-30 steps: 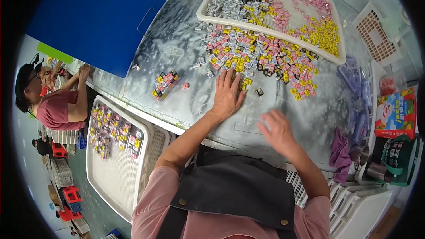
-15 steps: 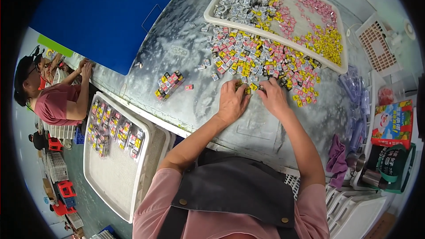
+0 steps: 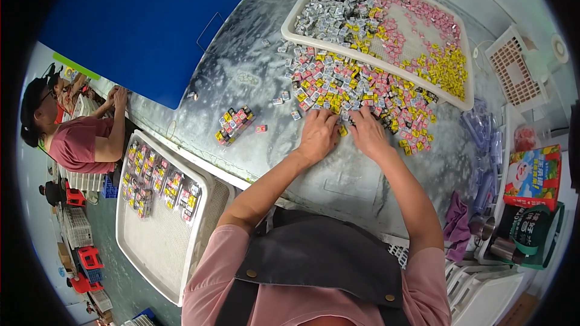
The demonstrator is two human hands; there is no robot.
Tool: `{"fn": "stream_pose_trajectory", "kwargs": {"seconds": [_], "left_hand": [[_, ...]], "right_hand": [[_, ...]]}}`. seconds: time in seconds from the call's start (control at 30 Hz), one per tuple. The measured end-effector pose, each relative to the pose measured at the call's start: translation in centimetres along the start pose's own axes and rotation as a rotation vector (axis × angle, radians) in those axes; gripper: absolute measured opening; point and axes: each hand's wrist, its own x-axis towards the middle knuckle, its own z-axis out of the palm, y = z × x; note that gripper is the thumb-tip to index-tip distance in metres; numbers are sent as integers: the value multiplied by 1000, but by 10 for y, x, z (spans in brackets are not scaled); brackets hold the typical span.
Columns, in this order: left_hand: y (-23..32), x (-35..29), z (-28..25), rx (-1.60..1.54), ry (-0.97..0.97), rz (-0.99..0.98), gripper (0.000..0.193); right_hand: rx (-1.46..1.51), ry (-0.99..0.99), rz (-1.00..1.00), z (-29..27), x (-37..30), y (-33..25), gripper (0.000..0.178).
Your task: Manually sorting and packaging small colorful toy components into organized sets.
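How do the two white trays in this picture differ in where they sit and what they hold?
The far tray lies on the table beyond the left hand and right hand, and small wrapped pieces in silver, pink and yellow patches cover most of it. The near tray sits lower, at the person's left, mostly bare mesh with a few neat rows of pieces at one end. Both are white, rectangular and hold small wrapped pieces.

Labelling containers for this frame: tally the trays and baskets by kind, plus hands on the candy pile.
White mesh trays: 2, one behind the pile, one at lower left
White slotted basket: 1
Own hands on the loose pile of small wrapped pieces: 2, left hand, right hand
Total: 5
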Motion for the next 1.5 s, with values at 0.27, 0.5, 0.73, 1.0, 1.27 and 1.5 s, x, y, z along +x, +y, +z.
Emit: {"fn": "stream_pose_trajectory", "kwargs": {"seconds": [0.27,0.5,0.73,1.0,1.27,1.5], "left_hand": [[13,-26,-9,-86,-72,48,31],[9,-42,-19,-150,-45,21,41],[13,-22,-20,-61,-63,76,42],[13,-20,-1,24,-116,96,31],[16,-27,-9,123,-69,35,35],[30,-20,12,99,-110,49,34]], "right_hand": [[99,-105,34,-7,-33,3,24],[185,-67,58,-13,-38,-3,29],[166,40,223,-1,-44,6,38],[178,-71,109,-7,-41,10,41],[5,-150,109,-20,-24,-6,39],[17,-170,-18,-14,-16,3,39]]}}
